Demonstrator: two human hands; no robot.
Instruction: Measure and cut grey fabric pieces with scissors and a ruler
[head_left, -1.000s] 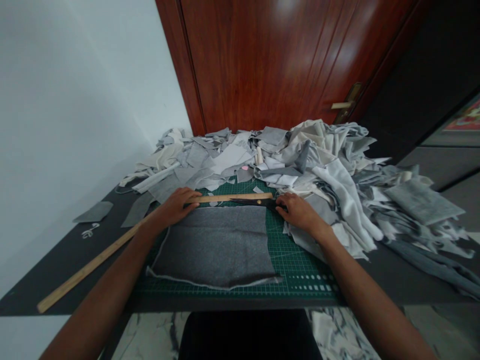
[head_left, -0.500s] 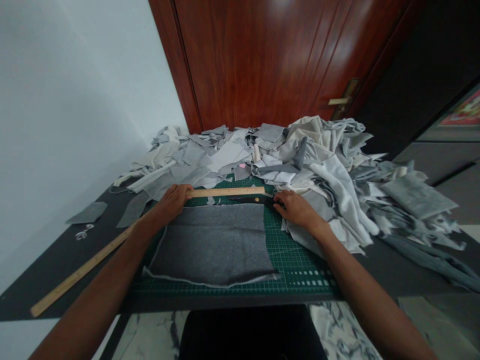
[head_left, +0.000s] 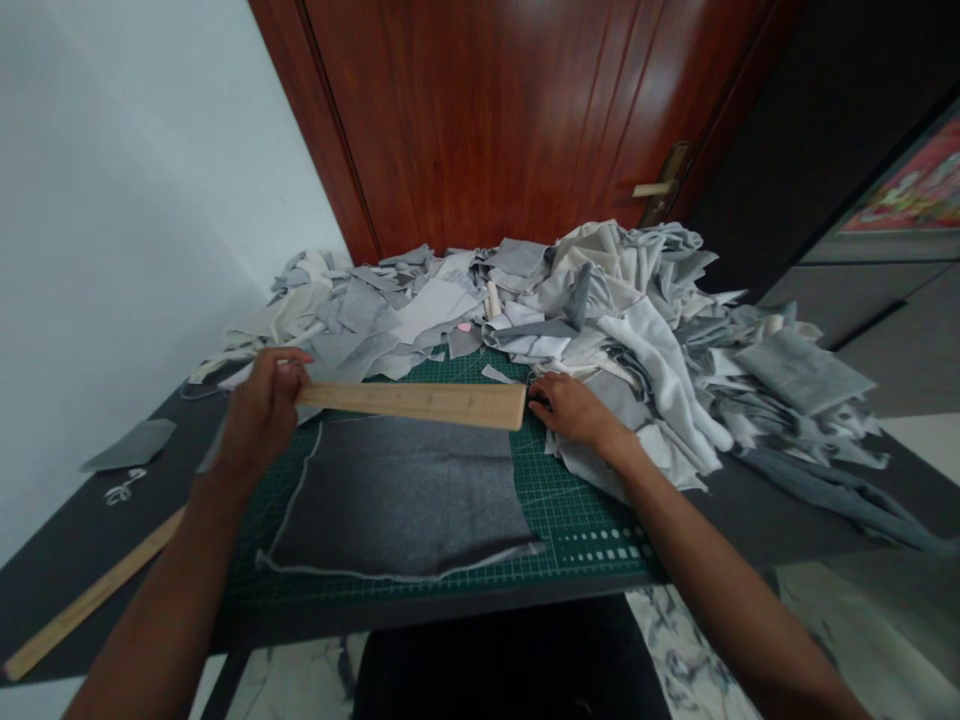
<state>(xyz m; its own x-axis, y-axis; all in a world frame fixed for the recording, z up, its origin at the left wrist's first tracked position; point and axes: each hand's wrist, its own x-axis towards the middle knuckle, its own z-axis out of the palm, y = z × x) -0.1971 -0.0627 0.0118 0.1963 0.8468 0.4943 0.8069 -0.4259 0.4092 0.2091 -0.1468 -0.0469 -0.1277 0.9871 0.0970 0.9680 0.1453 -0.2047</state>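
Note:
My left hand (head_left: 264,405) grips one end of a wooden ruler (head_left: 420,400), which is raised above the table and stretches to the right. Below it a dark grey piece of cloth (head_left: 405,500) lies flat, its near edge pale and slightly curled. My right hand (head_left: 566,408) is at the right end of the ruler, fingers curled around the dark handle of a pair of scissors (head_left: 535,397). Most of the scissors is hidden by the hand and the ruler. A thin pale scrap (head_left: 499,374) lies just beyond the ruler.
A green cutting mat (head_left: 577,510) lies under the cloth on the dark table (head_left: 60,560). Grey and white fabric scraps (head_left: 442,305) are heaped along the back and right. A second wooden strip (head_left: 94,600) lies at the left, near a grey scrap (head_left: 135,445).
My left hand has lifted the ruler off the cloth's far edge and drawn it left and up. My right hand stays by the scissors, whose blades are now hidden. The view has shifted slightly.

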